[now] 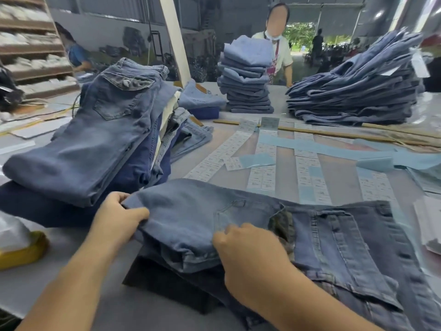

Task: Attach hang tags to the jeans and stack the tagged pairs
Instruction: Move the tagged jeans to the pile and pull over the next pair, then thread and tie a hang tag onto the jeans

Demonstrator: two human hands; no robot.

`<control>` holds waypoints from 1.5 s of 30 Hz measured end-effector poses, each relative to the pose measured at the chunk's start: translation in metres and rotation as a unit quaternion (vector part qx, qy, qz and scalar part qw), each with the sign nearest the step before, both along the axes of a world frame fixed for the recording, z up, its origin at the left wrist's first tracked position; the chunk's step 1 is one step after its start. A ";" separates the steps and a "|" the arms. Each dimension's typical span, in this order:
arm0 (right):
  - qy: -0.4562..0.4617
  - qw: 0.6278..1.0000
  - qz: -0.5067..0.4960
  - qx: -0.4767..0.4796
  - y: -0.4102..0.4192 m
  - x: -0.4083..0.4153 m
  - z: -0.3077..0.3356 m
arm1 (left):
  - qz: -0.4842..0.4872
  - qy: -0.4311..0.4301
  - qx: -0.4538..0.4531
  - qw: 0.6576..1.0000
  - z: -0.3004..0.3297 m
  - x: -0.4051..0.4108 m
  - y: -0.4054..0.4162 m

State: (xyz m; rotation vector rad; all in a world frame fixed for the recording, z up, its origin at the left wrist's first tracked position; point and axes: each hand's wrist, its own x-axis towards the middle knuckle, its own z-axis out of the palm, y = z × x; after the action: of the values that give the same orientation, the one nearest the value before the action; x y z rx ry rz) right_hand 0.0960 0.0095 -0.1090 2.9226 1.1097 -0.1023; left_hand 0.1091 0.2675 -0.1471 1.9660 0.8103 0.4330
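Folded jeans (191,211) lying front-centre on table (71,271), on top of a darker folded pair (167,283); waistband end off to the right, fold end to the left. Gripped at both spots: left hand (119,213) pinching the far-left fold corner, thumb on top, fingers curled under; right hand (248,249) curled onto the near edge mid-length, knuckles up, cloth bunched under fingertips. Hands apart, both clamped on same pair. Prob. lifting or squaring the fold — two-point hold keeps layers from sliding open. Can't tell if a tag is already on; none visible on this pair.

Label strips (262,168) laid in rows just beyond the jeans, w/ blue backing strips (310,145) across them — within arm's reach, presumably so tags get picked w/o moving. Wooden stick (334,133) lying behind the strips.

Left of work spot: loose stack of jeans (90,139), mixed washes, pocket side up on top — likely either feed or done pile, can't say which. Yellow-and-white bundle (21,247) at near-left edge, contents unclear.

Far side: neat tall stack (245,80) and a wide, leaning stack (358,87) w/ white tags (418,62) hanging at its right edge, so prob. tagged output. Another person (279,39) standing behind the tall stack.
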 end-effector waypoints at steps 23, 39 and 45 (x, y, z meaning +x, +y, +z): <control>-0.063 0.888 -0.426 0.160 -0.163 -0.029 -0.025 | -0.376 -0.214 0.176 0.884 -0.001 0.004 -0.236; 0.068 0.815 -0.289 0.497 -0.149 -0.035 -0.013 | -0.396 0.027 -0.386 0.833 0.001 0.012 -0.246; 0.128 0.857 -0.310 0.392 -0.143 -0.032 -0.017 | -0.320 -0.020 -0.536 0.781 -0.012 0.008 -0.234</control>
State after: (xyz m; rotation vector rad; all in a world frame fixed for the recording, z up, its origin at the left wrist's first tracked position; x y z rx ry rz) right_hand 0.0639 -0.1339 -0.1259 3.9971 0.1224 -0.0450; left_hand 0.1174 0.0331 -0.1596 1.0042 0.1820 -0.3624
